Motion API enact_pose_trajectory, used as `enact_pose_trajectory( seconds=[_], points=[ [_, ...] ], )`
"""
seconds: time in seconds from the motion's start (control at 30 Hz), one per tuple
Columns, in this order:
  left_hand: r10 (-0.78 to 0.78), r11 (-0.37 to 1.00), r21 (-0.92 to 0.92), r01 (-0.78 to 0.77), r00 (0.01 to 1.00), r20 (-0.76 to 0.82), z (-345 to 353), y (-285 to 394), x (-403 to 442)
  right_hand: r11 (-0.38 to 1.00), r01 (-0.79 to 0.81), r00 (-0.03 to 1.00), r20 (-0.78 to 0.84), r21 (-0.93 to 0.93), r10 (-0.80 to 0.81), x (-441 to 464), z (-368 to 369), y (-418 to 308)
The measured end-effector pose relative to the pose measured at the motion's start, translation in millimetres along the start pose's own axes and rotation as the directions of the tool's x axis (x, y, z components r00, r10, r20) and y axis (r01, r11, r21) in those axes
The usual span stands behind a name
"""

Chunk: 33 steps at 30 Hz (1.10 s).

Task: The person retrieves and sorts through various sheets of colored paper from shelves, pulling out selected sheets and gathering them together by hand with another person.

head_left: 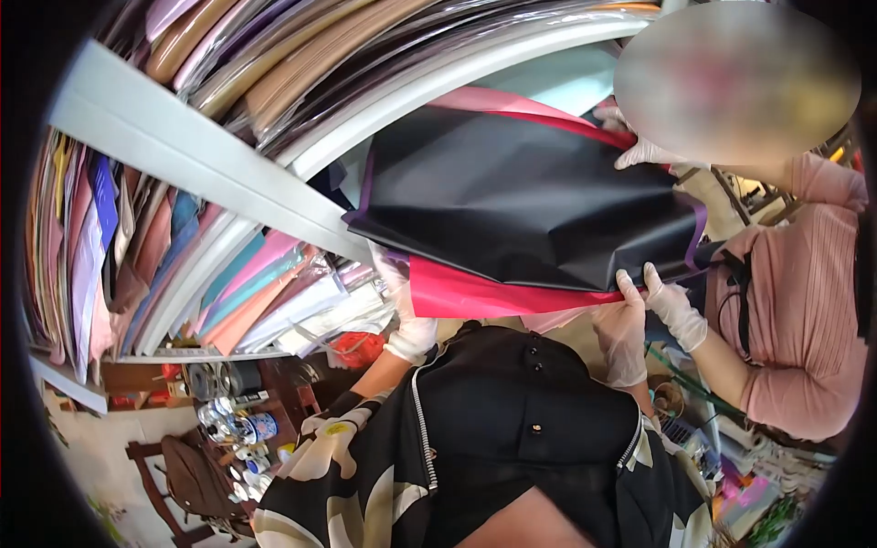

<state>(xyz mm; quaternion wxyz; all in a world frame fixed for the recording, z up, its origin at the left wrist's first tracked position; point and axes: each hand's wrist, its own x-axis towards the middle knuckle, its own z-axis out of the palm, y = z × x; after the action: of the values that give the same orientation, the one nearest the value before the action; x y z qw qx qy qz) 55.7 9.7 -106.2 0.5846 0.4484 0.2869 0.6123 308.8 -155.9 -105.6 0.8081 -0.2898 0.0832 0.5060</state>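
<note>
A wide stack of sheets spreads across the middle of the head view, a black sheet [512, 201] with purple edges on top and a red sheet [493, 290] below it. Pink shows at the back edge. My left hand [402, 306], in a thin white glove, is at the stack's left end, its fingers partly hidden by the sheets. My right hand [623, 329], gloved too, grips the near right edge, thumb on top. Just right of it, a co-worker's gloved hand [674, 309] holds the same edge; the co-worker's other gloved hand [644, 151] rests on the far right edge.
White shelves [210, 164] packed with coloured sheets [100, 219] stand at the left and top. The co-worker in a pink top [795, 320] is at the right. A brown backpack [196, 479] and jars [219, 420] are lower left.
</note>
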Motion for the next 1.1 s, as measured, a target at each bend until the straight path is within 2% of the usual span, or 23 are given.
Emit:
enact_pose_trajectory(
  seconds=[0.07,0.1,0.2,0.23,0.33,0.37,0.43,0.53,0.6,0.63,0.73,0.77,0.8,0.87,0.9,0.93,1.03,1.1],
  points=[
    [0.019,1.000,-0.021,-0.019,1.000,0.011,12.6,4.8,4.3,0.997,-0.001,0.994,-0.110,-0.083,-0.008,-1.6,-2.0,-0.6],
    [-0.025,0.994,-0.111,0.023,1.000,-0.019,8.7,-0.5,5.1,0.998,-0.039,0.998,-0.051,-0.057,0.036,5.5,-17.9,-1.1],
    [-0.097,0.994,-0.061,0.093,0.993,-0.060,15.1,-0.1,-0.1,0.998,-0.027,0.994,-0.106,-0.052,0.022,5.5,-13.9,-0.7],
    [-0.129,0.984,-0.134,0.120,0.990,-0.058,15.8,-3.1,-0.2,0.996,-0.074,0.993,-0.101,-0.058,0.068,5.6,-16.0,-4.5],
    [-0.213,0.962,-0.171,0.212,0.977,0.015,6.1,-17.9,1.2,0.998,-0.013,0.996,-0.093,-0.066,0.007,2.9,-12.4,-6.4],
    [-0.227,0.959,-0.181,0.220,0.974,-0.018,8.2,-20.6,0.0,0.999,-0.011,0.996,-0.090,-0.049,0.007,1.5,-9.0,-8.4],
    [-0.277,0.956,-0.102,0.274,0.961,-0.022,5.8,-28.8,4.6,0.998,-0.012,0.998,-0.062,-0.065,0.008,2.5,-11.9,-13.9],
    [-0.334,0.937,-0.105,0.334,0.942,0.011,11.8,-28.6,4.0,0.994,-0.002,1.000,-0.025,-0.108,0.000,7.5,-19.9,-19.4],
    [-0.348,0.937,-0.012,0.349,0.937,0.039,15.2,-28.3,3.9,0.981,0.001,1.000,0.020,-0.192,0.003,5.8,-21.6,-24.6],
    [-0.316,0.942,0.118,0.313,0.949,0.006,33.5,-4.8,3.0,0.972,0.031,0.999,-0.014,-0.234,-0.035,12.0,-18.9,-22.4],
    [-0.191,0.864,0.494,0.096,0.971,0.146,20.3,-28.5,7.3,0.915,0.062,0.990,0.142,-0.398,-0.005,3.2,-10.1,-15.8],
    [-0.250,0.803,0.579,0.143,0.962,0.108,17.9,-32.8,14.2,0.897,0.050,0.996,0.082,-0.439,-0.015,7.8,-20.2,-9.9],
    [-0.307,0.731,0.656,0.188,0.949,0.070,15.4,-37.1,21.1,0.866,0.044,0.994,0.110,-0.498,0.012,8.3,-27.2,-9.0],
    [-0.160,0.788,0.615,0.029,0.974,0.158,18.6,-33.2,33.1,0.793,0.041,0.984,0.160,-0.608,0.072,5.3,-23.5,-1.1],
    [-0.155,0.894,0.435,0.107,0.985,0.077,24.5,-31.8,30.6,0.772,0.003,0.987,0.124,-0.635,0.098,5.6,-21.7,1.8],
    [-0.217,0.902,0.401,0.159,0.971,0.103,24.7,-24.9,32.5,0.751,-0.030,0.981,0.124,-0.660,0.148,7.1,-20.5,3.2],
    [-0.344,0.809,0.534,0.246,0.934,0.091,34.6,-0.2,35.7,0.700,-0.098,0.955,0.131,-0.708,0.266,15.0,-17.5,8.7],
    [-0.412,0.720,0.628,0.294,0.910,0.047,37.6,2.7,41.8,0.630,-0.057,0.955,0.142,-0.774,0.261,19.4,-8.0,14.4]
  ],
)
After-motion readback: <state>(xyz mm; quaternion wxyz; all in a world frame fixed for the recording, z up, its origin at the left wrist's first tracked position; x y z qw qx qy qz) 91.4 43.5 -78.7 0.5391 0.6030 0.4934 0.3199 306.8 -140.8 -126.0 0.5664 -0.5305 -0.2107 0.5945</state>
